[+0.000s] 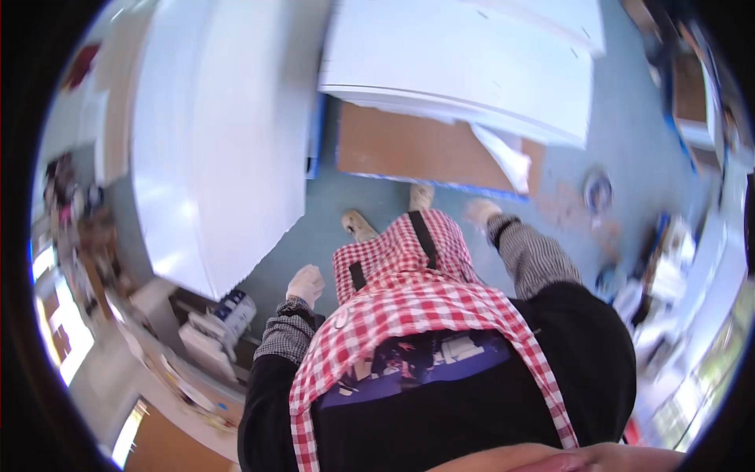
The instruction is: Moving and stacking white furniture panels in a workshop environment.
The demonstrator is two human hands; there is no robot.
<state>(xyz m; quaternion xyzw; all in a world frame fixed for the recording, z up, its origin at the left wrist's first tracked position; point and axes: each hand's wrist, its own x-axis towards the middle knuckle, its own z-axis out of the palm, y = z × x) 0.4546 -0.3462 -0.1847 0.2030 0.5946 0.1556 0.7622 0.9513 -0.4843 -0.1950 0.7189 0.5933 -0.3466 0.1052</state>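
My left hand (305, 285), in a pale glove, hangs beside the red-and-white checked apron (401, 295) with its fingers curled in. Nothing shows in it. It is nearest to the lower edge of a large white sheet-like surface (216, 149) on the left. My right hand (481, 211) is out on the right side of the apron, also pale and smeared by motion, so its fingers are hard to read. It is close to the blue-edged brown board (401, 145) below a white stack or table (464, 59). Both arms wear checked sleeve covers.
A white machine (208, 338) stands at the lower left, beside a cluttered worktop (185, 385). A round object (598, 191) lies on the blue-grey floor (275, 256) to the right. White items (668, 259) are piled at the far right. My shoes (359, 225) show ahead of the apron.
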